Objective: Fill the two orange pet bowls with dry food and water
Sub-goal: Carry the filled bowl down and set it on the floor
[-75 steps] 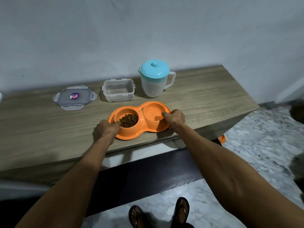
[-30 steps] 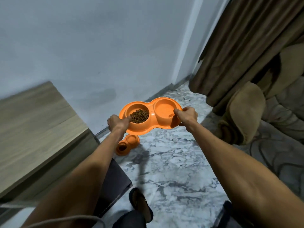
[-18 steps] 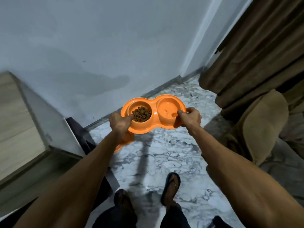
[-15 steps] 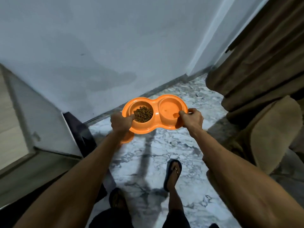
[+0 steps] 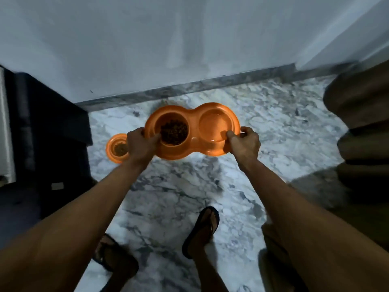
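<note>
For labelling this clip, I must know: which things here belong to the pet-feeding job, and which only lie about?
Job: double orange bowl, held by left hand and right hand; dry food in its left cup; second orange bowl on the floor, also holding food.
Lying about: brown curtain; dark cabinet; sandals.

We see a marble floor, white with grey lines. A pale wall stands at the back, and a grey strip runs along where it meets the floor. On the left there is a dark, boxy piece of furniture. On the right we see a big brown soft thing, and we cannot tell just what it is.
</note>
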A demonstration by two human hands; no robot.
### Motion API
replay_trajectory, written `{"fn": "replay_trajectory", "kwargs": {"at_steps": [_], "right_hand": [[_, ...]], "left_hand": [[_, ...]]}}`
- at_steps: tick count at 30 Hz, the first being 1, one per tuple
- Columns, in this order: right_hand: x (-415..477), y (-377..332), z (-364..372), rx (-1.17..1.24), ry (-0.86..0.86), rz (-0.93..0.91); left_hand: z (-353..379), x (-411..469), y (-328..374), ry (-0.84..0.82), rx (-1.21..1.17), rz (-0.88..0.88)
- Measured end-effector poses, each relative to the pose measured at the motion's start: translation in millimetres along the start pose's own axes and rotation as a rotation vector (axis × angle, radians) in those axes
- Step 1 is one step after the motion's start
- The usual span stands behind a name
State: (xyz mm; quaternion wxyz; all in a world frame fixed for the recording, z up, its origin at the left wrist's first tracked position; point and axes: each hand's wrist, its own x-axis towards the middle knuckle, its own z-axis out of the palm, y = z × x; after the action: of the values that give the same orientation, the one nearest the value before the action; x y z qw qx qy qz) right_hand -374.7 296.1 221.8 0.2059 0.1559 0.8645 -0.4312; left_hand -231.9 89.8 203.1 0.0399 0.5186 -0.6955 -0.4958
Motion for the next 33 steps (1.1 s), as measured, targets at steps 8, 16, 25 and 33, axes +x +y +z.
{"fn": "replay_trajectory", "kwargs": {"at_steps": [8, 16, 25, 33], "right_hand": [[136.6, 126.4, 113.0, -0.036, -0.053, -0.010], [211.5, 210.0, 183.3, -0.064, -0.073, 0.007], [241.2, 242.4, 201.1, -0.147, -0.071, -0.003], [245.6, 244.5, 209.8, -0.163, -0.089, -0.005]], "left_hand": [[124.4, 102.7, -136.5, 0.039, -0.001, -0.078], [207.7, 172.6, -226.1, 0.076, 0.012, -0.144], [246.9, 195.8, -260.9, 0.085, -0.003, -0.203], [249.8, 199.4, -267.6, 0.100, -0.020, -0.210]]}}
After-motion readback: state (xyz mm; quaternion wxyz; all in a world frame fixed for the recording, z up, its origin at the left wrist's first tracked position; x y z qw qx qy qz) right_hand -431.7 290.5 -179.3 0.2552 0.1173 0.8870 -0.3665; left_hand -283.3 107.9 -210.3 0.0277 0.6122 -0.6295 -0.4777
